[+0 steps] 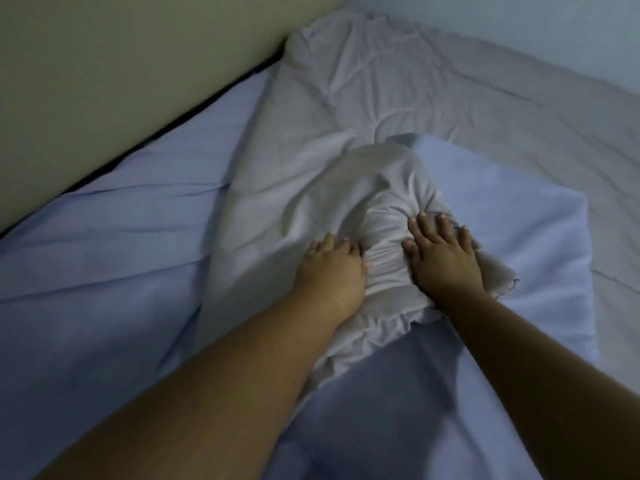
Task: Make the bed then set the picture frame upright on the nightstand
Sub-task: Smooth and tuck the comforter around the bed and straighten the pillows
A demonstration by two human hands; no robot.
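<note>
A crumpled white blanket (346, 109) lies across the pale blue bed sheet (114, 258), bunched into a ridge in the middle. My left hand (330, 271) presses on the bunched part with its fingers curled into the folds. My right hand (441, 254) lies flat on the same bunch, fingers spread, just right of the left hand. A frayed corner of the blanket (498, 275) sticks out beside my right wrist. No picture frame or nightstand is in view.
A beige padded headboard (104, 81) runs along the upper left, with a dark gap between it and the mattress. A pale wall (519, 22) stands at the upper right. The light is dim.
</note>
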